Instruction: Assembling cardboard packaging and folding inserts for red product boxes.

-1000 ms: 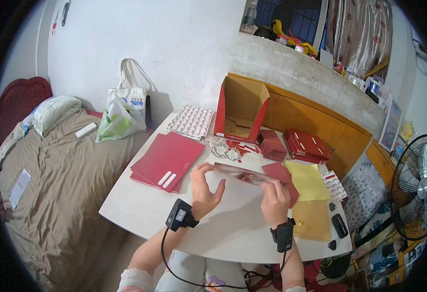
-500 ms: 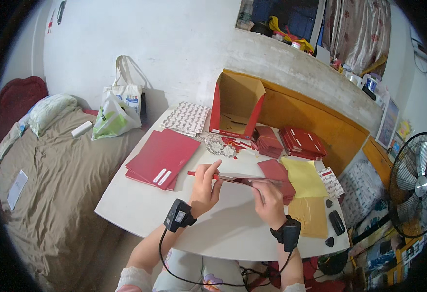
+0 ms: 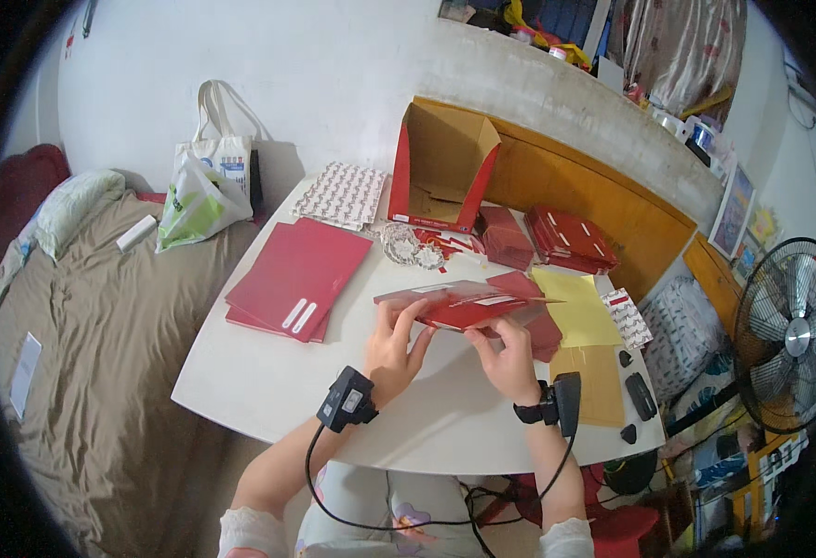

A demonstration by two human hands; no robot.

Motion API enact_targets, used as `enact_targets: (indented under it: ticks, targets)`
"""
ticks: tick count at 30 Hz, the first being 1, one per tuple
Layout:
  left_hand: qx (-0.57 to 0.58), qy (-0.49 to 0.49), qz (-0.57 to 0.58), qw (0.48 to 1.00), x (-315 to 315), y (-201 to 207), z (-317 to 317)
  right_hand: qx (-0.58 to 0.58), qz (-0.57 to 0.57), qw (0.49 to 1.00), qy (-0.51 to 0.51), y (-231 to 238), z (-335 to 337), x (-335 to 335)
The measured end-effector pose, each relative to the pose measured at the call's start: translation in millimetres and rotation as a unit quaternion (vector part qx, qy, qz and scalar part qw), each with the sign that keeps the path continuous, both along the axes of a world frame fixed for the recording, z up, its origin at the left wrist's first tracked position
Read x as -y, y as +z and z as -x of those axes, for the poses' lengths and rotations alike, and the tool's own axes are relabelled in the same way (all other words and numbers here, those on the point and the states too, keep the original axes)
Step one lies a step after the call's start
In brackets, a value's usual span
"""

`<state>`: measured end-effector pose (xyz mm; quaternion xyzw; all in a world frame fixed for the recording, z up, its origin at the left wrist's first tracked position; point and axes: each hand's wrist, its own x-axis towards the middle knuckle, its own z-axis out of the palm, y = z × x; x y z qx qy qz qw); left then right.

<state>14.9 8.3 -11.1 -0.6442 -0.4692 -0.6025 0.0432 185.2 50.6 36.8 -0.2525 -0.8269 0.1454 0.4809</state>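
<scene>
Above the middle of the white table [image 3: 427, 418], my two hands hold a red folded card [image 3: 464, 305] with white strips on it. My left hand [image 3: 393, 349] grips its near left edge, thumb and fingers closed on it. Pinching the near edge further right is my right hand [image 3: 508, 361]. Its panels stand partly unfolded, tilted over the table. Left of my hands lies a pile of large red card sheets [image 3: 301, 265] with two white slots on the top one. Partly hidden behind the held card is a stack of dark red pieces [image 3: 546, 332].
An open red carton [image 3: 445, 167] stands at the back, near red stacks [image 3: 571, 237], white cord bundles [image 3: 413, 246] and patterned sheets [image 3: 341, 195]. At right are a yellow sheet [image 3: 571, 302], a tan envelope [image 3: 588, 395], small black items [image 3: 642, 397] and a fan [image 3: 794, 337].
The red card, seen nearly edge-on before, has tipped to show its red face and unfolded panels. My right hand has shifted slightly left and down along its edge. The view has shifted slightly.
</scene>
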Motion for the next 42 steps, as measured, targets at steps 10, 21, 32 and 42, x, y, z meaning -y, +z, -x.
enact_targets:
  ticks: [10, 21, 32, 42]
  targets:
    - [0.157, -0.138, -0.008, 0.978, -7.1, -11.3, -8.9, -0.016, 0.127, 0.992, 0.009, -13.0, 10.0, -4.4]
    - [0.133, -0.141, -0.016, 0.981, -4.7, -7.5, -6.9, 0.023, 0.114, 0.993, 0.023, -2.2, 13.0, 0.2]
    - [0.189, -0.162, 0.001, 0.969, -7.1, -8.9, -6.4, 0.007, 0.078, 0.997, 0.025, -13.6, 11.8, -4.2]
    - [0.282, -0.212, -0.007, 0.936, -16.0, -15.8, 2.7, 0.043, -0.027, 0.998, -0.035, -21.1, -11.3, -19.0]
